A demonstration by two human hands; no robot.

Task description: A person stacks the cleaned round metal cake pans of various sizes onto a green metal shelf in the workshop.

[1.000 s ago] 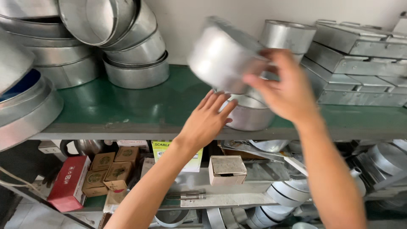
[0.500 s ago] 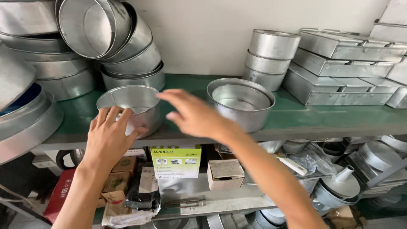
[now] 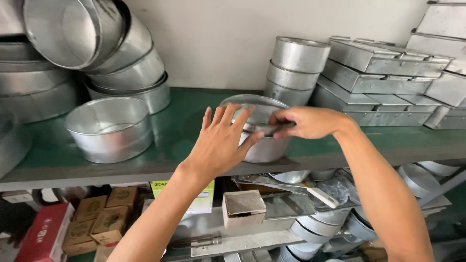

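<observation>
Head view: both hands work a round metal baking tin [image 3: 264, 145] standing at the front edge of the green shelf [image 3: 189, 131], near centre. The left hand [image 3: 221, 143] lies spread against its near wall, fingers apart. The right hand [image 3: 308, 122] pinches its rim from three o'clock. A second round tin [image 3: 109, 128] stands at nine o'clock.

The left hand [image 3: 221, 143] hides the round pan's [image 3: 264, 145] near wall; the stacked rectangular tins [image 3: 388, 73] run off the right edge.
</observation>
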